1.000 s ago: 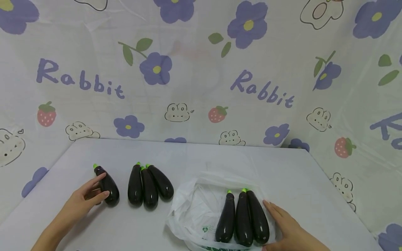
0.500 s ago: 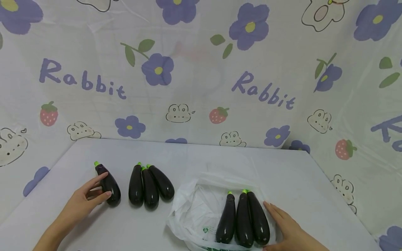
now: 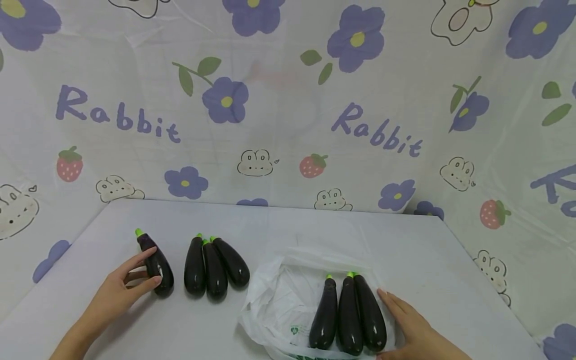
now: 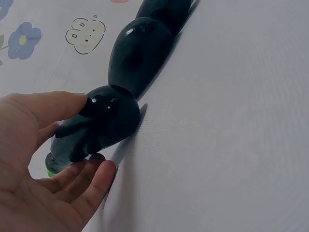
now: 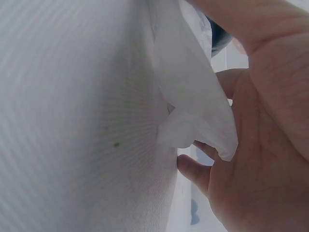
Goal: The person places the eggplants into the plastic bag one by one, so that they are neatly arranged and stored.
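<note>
My left hand holds a dark purple eggplant with a bright green stem at the left of the table, thumb on one side and fingers on the other. In the left wrist view the thumb and fingertips lie against this eggplant. Just right of it, three eggplants lie side by side. A white plastic bag lies with its mouth spread, three eggplants inside it. My right hand rests along the bag's right side, fingers extended; the right wrist view shows bag film by the palm.
The white table ends at a back edge against a patterned cloth with flowers, rabbits and lettering. The same cloth hangs at both sides. Table surface extends behind the bag and to the right of it.
My left hand has shifted slightly to the right with its eggplant, and the stem end sits a little higher. My right hand, the bag and the other eggplants look unmoved.
</note>
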Demonstrator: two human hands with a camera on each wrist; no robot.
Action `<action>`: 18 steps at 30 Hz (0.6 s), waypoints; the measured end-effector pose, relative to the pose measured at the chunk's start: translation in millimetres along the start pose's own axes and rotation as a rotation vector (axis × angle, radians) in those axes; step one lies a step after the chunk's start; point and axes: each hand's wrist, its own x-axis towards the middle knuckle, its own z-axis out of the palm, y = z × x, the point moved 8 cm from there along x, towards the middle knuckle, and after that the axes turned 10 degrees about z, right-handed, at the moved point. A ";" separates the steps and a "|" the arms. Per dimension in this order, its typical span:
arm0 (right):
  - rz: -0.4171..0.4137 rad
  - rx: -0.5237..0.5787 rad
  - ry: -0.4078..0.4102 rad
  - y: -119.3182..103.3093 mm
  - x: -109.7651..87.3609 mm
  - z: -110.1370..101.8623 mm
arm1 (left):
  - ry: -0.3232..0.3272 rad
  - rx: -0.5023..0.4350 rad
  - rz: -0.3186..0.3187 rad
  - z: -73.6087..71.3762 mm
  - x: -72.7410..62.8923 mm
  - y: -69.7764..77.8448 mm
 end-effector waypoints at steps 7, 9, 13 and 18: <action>-0.025 -0.009 0.013 -1.0 0.4 -0.3 | 0.027 -0.076 0.019 1.0 -1.0 3.7; -0.012 -0.007 0.009 0.0 1.2 -0.1 | 0.028 -0.078 0.011 1.4 -1.3 3.8; -0.013 -0.030 0.012 -0.4 1.9 -0.4 | 0.034 -0.095 0.011 2.8 -1.9 7.0; 0.019 -0.036 0.002 1.2 2.7 -0.7 | 0.069 -0.100 0.052 1.7 -3.0 15.5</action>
